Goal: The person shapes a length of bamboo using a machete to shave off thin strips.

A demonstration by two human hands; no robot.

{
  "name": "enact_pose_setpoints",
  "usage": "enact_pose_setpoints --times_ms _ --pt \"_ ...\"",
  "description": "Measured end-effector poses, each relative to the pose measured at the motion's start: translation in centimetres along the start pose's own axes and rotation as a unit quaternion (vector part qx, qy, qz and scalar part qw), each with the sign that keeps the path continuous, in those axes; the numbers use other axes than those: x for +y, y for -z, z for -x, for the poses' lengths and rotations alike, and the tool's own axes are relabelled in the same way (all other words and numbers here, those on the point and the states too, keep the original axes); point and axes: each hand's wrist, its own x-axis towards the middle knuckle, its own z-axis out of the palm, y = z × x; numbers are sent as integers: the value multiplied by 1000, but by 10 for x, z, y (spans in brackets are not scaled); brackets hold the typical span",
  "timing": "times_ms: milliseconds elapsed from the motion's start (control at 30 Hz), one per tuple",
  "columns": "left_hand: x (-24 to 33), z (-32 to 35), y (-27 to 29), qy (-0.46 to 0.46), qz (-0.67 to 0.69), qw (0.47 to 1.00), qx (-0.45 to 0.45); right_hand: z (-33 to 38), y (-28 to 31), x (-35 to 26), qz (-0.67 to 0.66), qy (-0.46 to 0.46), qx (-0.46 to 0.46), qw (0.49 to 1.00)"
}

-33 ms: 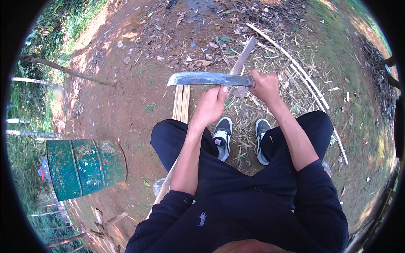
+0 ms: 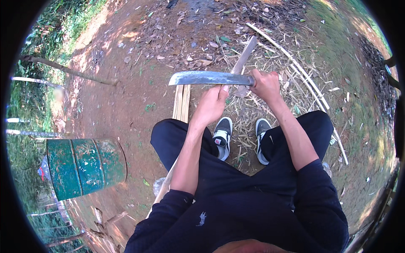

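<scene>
My right hand [image 2: 266, 87] grips the handle of a machete [image 2: 206, 78], whose broad, curved grey blade points left, nearly level. Just below the middle of the blade, my left hand [image 2: 212, 103] is closed with its thumb up against the lower edge. What its fingers hold is hidden by the hand and blade. Behind the blade, a narrow grey-brown board [image 2: 245, 54] slants up and away to the right. A thin strip [image 2: 223, 52] shows beyond the blade, left of the board; whether my left hand holds it I cannot make out.
Pale split strips [image 2: 182, 103] lie beyond my left knee. Long curved strips [image 2: 295, 63] and scattered shavings [image 2: 242, 147] cover the ground around my shoes [image 2: 222, 137]. A rusty green drum [image 2: 86, 166] lies at the left, with a thin pole [image 2: 69, 71] beyond it.
The machete and my right hand have shifted very slightly to the right. My left hand stays almost in place.
</scene>
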Motion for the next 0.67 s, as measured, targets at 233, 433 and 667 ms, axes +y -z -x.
enact_pose_setpoints --times_ms 233,433,667 --pt "-18 20 41 56 82 994 50 -14 20 145 61 -437 2 897" --pt "-10 14 34 127 186 974 -19 -22 34 44 -93 -364 -6 927" --pt "-11 12 31 111 188 973 -73 -7 25 -26 -71 -48 -117 989"
